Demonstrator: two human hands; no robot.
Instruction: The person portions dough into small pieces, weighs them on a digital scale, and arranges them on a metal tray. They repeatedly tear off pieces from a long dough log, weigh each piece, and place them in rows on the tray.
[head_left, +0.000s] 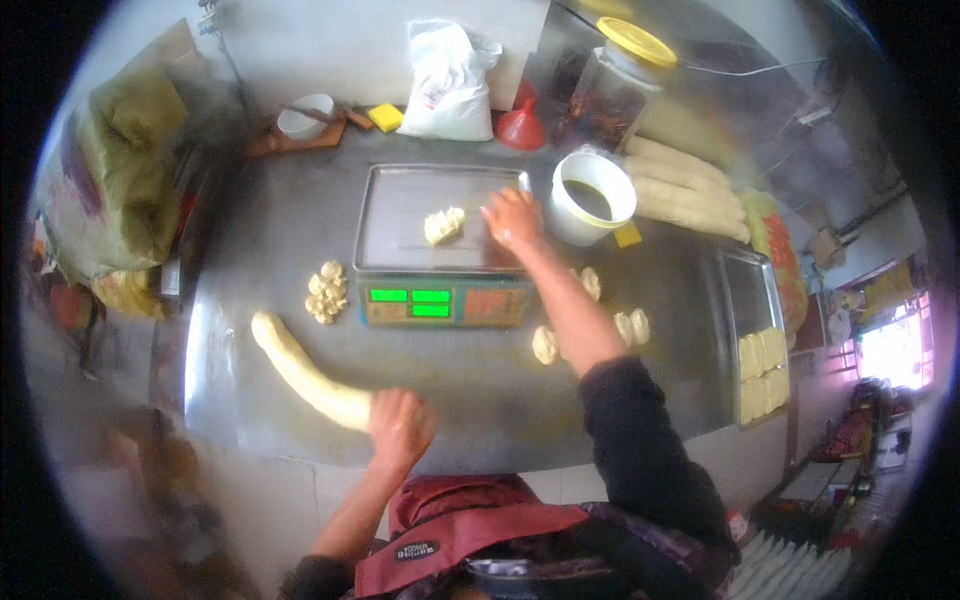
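My left hand (402, 425) is closed around the near end of a long, thick dough roll (311, 382) that curves across the metal table. My right hand (513, 219) is over the right side of the weighing scale's metal pan (390, 195); its fingers are bent and blurred, and whether they hold anything is unclear. Some dough lumps (444, 226) sit on the pan. Green displays glow on the scale's front (409, 310). Left of the scale lies a pile of small dough pieces (326, 292). Several flattened dough pieces (631, 328) lie near my right forearm, which partly hides them.
Behind and right of the scale are a white bucket (592, 199) of dark liquid, a red funnel (520, 125), a white bag (450, 90) and a yellow-lidded jar (611, 94). Long dough rolls (682, 187) lie beyond. A metal tray (763, 300) holds shaped dough at the right edge.
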